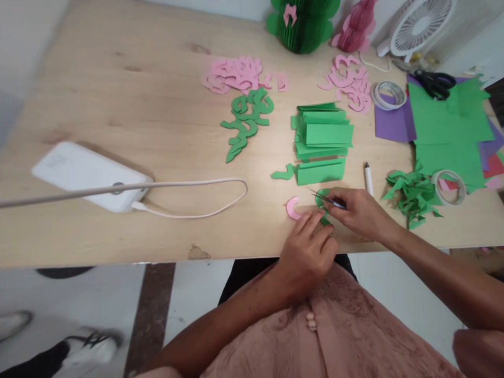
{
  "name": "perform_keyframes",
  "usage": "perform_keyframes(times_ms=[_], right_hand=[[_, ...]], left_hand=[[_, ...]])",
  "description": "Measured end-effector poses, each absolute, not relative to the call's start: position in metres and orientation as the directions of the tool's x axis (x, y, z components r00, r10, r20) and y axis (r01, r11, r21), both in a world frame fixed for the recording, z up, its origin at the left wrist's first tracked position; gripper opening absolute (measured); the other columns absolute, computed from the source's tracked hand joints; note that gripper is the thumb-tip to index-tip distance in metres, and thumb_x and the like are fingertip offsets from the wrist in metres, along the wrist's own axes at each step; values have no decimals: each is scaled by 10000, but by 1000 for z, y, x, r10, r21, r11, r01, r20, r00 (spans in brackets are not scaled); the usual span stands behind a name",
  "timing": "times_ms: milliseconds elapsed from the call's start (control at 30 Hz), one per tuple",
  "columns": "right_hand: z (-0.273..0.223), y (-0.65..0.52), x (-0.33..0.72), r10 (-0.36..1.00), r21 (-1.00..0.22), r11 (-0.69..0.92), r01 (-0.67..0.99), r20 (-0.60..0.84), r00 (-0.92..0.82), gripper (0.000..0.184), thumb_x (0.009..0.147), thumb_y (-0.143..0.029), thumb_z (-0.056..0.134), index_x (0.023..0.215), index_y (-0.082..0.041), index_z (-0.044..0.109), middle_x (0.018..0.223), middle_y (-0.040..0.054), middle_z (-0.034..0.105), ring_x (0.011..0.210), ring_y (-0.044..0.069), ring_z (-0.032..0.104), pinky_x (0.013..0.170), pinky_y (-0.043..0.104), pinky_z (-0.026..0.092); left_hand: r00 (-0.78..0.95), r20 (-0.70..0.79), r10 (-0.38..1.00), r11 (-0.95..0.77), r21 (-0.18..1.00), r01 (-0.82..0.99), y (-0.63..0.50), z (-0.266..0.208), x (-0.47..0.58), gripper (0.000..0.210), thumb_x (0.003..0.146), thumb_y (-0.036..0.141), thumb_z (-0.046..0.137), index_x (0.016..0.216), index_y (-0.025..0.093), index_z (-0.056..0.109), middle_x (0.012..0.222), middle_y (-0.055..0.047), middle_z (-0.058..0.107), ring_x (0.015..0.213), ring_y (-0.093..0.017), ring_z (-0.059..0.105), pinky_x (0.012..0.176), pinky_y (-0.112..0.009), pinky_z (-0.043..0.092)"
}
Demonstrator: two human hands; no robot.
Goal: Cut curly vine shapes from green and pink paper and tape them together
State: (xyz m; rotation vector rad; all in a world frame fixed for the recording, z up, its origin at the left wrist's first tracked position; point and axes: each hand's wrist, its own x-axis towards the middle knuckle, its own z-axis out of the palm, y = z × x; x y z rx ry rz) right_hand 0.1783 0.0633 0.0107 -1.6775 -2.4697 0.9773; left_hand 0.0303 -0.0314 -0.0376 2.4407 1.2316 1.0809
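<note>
My right hand (pixel 360 212) grips small scissors (pixel 328 200) whose blades point left over a green paper cut-out (pixel 322 199) at the table's near edge. My left hand (pixel 311 247) pinches the lower part of that green piece with its fingertips. A pink curved cut-out (pixel 292 208) lies on the table just left of my left fingers, apart from them. Beyond my hands lies a folded green strip (pixel 321 171) with a curly green piece (pixel 284 173) beside it.
A stack of folded green paper (pixel 323 134), piles of green shapes (pixel 246 121) and pink shapes (pixel 236 73), green scraps (pixel 411 194), tape rolls (pixel 449 186), a white pen (pixel 368 178), black scissors (pixel 435 83), coloured sheets (pixel 449 126), a white power bank (pixel 88 176) with cable, a fan (pixel 419 23).
</note>
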Motion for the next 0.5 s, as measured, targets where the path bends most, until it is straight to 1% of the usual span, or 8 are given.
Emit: perform_keyframes(times_ms=[133,300,500], right_hand=[[11,63,178,836,-490,244,837,-330,-437,194,848,-307,503,742,-193,619,668,7,642,589,141,519,565,257,345],[11,63,177,837,-474,236,849,-345,-425,216,853,-328,497,750,-194,632,665,13,644,590,149,522,555,261,337],[16,65,179,834,-505,221,834,-346,-430,254,864,-349,490,756,-189,656,679,25,668,609,161,558,573,271,369]], left_hand=[[403,505,763,-632,453,629,-26,-39,31,183,877,79,444,772,124,587,911,-104,669,1121,-294,582,1020,-477,435],[423,503,754,-644,437,628,-22,-42,31,183,885,89,435,785,128,583,889,-93,649,1087,-283,593,1018,-474,430],[424,490,762,-636,441,633,-24,-42,30,166,894,100,447,796,126,578,903,-85,649,1110,-294,572,1024,-524,395]])
